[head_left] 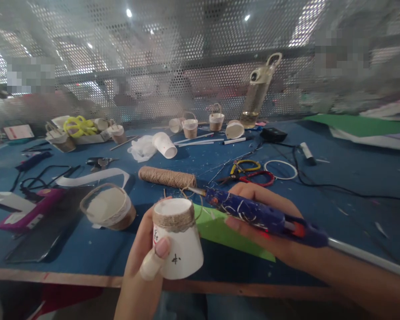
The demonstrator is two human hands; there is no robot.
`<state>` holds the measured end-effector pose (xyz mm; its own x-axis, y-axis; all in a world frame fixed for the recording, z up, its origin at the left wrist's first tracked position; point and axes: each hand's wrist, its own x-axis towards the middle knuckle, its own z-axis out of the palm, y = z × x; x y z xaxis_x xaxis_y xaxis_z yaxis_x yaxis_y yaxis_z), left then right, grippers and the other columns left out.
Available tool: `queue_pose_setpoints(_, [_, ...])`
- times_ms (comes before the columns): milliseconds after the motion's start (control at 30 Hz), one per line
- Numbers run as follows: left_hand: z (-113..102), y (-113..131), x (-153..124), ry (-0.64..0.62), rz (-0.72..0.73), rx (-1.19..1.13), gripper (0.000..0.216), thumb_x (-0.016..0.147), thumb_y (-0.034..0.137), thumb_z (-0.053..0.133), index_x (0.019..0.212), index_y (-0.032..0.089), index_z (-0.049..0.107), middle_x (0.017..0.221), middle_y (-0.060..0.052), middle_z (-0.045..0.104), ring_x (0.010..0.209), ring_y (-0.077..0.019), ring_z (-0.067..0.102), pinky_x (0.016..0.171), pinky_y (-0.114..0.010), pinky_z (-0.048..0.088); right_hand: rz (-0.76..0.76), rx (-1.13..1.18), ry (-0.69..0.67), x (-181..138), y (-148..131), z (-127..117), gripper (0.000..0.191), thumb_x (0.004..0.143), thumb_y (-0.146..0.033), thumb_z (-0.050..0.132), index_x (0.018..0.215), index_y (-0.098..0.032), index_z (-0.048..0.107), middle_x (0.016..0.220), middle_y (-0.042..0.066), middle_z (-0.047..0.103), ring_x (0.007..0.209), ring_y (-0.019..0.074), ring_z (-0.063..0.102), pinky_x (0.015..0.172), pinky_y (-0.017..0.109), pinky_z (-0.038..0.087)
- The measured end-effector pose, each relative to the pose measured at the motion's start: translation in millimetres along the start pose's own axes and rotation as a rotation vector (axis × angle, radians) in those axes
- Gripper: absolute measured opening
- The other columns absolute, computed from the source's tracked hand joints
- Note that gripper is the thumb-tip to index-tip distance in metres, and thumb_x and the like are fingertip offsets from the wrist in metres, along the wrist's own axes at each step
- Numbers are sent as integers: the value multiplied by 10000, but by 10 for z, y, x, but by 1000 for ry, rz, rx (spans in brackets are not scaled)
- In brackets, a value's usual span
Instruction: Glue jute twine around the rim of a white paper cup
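Note:
My left hand [142,253] is closed around a white paper cup [186,253] turned upside down, its thumb on the side beside a black handwritten mark. Brown twine [174,222] is wound round the cup near its base, and a loose strand curves up at its right. A blue hot glue gun [250,211] is in my right hand [283,198], with a clear glue stick [363,255] jutting from the back. Its metal nozzle points left, just above the cup; whether it touches the strand I cannot tell. Behind the cup lies a spool of twine [165,176].
Green paper [233,233] lies under my right hand. Yellow-handled and red-handled scissors [256,178], a white ring [280,169] and a black cable [333,191] are beyond. Left are a small basket [122,213] and phone [50,235]. A bottle [256,95] stands behind, by several small baskets.

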<state>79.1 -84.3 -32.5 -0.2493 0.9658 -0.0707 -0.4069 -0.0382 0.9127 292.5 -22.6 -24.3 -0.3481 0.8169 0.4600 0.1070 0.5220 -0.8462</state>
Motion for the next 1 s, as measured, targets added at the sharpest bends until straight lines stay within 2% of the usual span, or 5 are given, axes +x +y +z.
queue_pose_setpoints(167, [10, -3, -17, 53, 1, 17, 643, 754, 516, 845, 1324, 252, 707, 1154, -93, 818, 1202, -411, 714, 956, -479, 623, -24, 10, -68, -57, 42, -45, 262, 898, -216, 756, 783, -243, 522, 758, -33, 572, 642, 140, 514, 579, 304, 369])
queue_pose_setpoints(367, [-38, 20, -6, 24, -60, 6, 732, 711, 545, 883, 1357, 270, 672, 1212, -76, 811, 1074, -325, 772, 806, -310, 619, -37, -21, -109, -82, 4, -78, 301, 852, -154, 721, 732, -238, 458, 708, -50, 490, 593, 123, 404, 570, 315, 296])
queue_pose_setpoints(600, [42, -17, -24, 67, 46, 21, 591, 790, 514, 809, 1300, 240, 688, 1209, -104, 800, 1191, -385, 722, 985, -441, 602, -126, -56, -143, -75, -18, -106, 229, 819, -193, 695, 765, -246, 479, 715, -49, 486, 612, 128, 418, 579, 309, 303])
queue_pose_setpoints(767, [54, -29, -20, 74, 61, 34, 576, 812, 510, 786, 1306, 233, 681, 1197, -109, 798, 1218, -386, 709, 1000, -438, 596, -126, -171, -162, -68, -34, -127, 226, 816, -174, 658, 762, -247, 450, 716, -51, 472, 606, 127, 403, 576, 307, 304])
queue_pose_setpoints(1000, [14, -59, 17, 75, 58, 60, 772, 760, 562, 819, 1424, 232, 605, 1234, -126, 779, 1181, -388, 714, 949, -434, 603, -105, -265, -188, -74, -45, -130, 273, 796, -185, 662, 747, -245, 401, 687, -66, 436, 579, 117, 362, 567, 309, 278])
